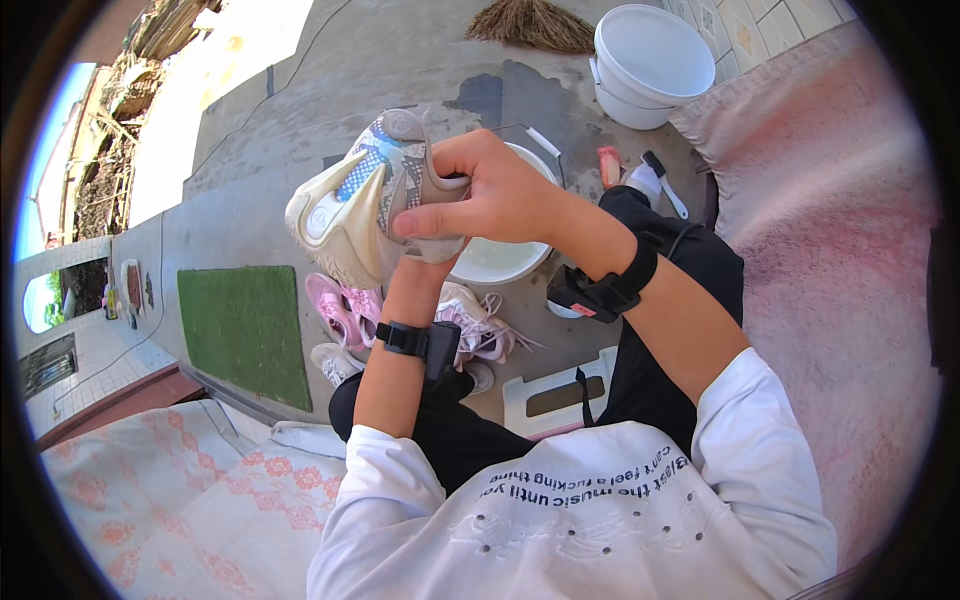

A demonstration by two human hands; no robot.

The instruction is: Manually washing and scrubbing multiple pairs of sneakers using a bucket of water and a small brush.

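A white and grey sneaker [360, 199] with a blue patterned upper is held up over the ground in front of me. My right hand [495, 191] grips it at the ankle opening, thumb along the side. Beneath the shoe is my left hand [431, 266], mostly hidden by the shoe and the other hand; its fingers are out of sight, so its hold is unclear. Behind and below my right hand stands a white basin [502, 262] with cloudy liquid. Pink shoes [337, 311] and a white-pink sneaker with loose laces [472, 319] rest on the ground beyond my left forearm.
A white bucket [652, 67] stands at the upper right, near a straw broom [529, 26]. By my foot lie a brush [667, 187] and a red-and-white packet [609, 166]. A green mat [244, 337] lies at the left. A white plastic stool [517, 397] is between my legs.
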